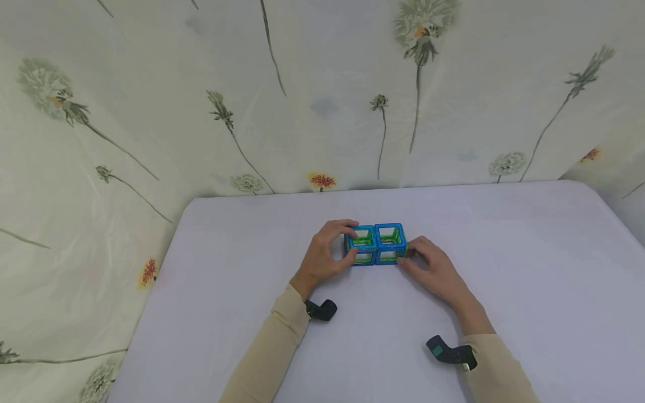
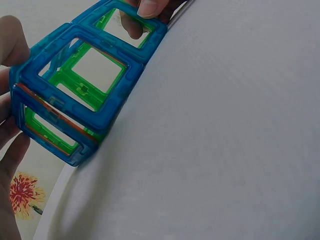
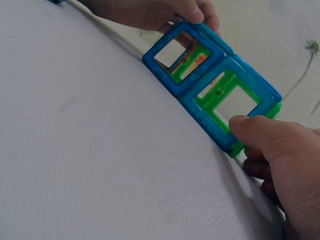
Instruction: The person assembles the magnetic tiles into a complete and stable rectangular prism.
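Two hollow cubes of blue and green magnetic tiles stand side by side on the white table, touching each other. My left hand (image 1: 322, 252) grips the left cube (image 1: 363, 247), fingers over its top and far side and the thumb at its near face. At the other end, my right hand (image 1: 437, 273) holds the right cube (image 1: 391, 245) with its thumb on the near face. The right wrist view shows that thumb (image 3: 252, 131) on the blue frame; the other fingers are partly hidden behind. In the left wrist view, green tiles show through the left cube's blue square (image 2: 132, 70).
The white table (image 1: 544, 268) extends around both hands. Behind it and along its left side hangs a cloth (image 1: 332, 140) printed with dandelions. A dark wrist camera (image 1: 322, 310) sits by the left sleeve, another dark camera (image 1: 448, 354) by the right.
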A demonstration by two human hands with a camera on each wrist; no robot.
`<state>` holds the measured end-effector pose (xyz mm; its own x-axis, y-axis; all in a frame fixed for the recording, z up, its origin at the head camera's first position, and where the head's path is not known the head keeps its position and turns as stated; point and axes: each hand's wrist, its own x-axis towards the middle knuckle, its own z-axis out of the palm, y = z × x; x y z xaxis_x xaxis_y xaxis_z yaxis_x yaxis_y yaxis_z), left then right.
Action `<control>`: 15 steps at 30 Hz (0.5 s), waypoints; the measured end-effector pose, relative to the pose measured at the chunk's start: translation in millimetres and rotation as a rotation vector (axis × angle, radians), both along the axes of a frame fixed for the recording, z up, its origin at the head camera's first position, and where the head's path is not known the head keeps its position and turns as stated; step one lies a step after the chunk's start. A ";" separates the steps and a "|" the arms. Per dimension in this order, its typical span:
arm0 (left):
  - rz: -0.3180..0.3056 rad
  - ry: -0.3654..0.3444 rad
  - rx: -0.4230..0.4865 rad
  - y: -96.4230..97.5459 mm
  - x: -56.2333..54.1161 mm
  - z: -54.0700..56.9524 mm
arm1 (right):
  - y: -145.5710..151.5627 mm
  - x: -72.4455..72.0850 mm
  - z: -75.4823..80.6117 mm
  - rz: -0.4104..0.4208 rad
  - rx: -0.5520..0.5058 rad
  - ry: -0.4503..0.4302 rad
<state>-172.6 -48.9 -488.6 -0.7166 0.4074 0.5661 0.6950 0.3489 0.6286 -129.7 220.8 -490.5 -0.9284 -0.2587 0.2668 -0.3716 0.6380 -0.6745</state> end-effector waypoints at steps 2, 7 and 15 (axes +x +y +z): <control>0.000 0.000 -0.002 0.1 -0.1 -0.1 | 0.1 0.1 0.0 -0.001 0.000 0.000; 0.006 0.002 -0.010 0.2 -0.3 -0.7 | 0.4 -0.5 -0.9 -0.004 0.000 -0.005; 0.031 0.006 -0.038 0.0 -0.6 -1.4 | 0.3 -0.3 -1.0 -0.005 -0.006 -0.013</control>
<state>-173.2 -48.9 -490.1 -0.7258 0.4065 0.5549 0.6872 0.3933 0.6108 -130.0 221.1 -491.6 -0.9331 -0.2528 0.2558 -0.3595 0.6358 -0.6830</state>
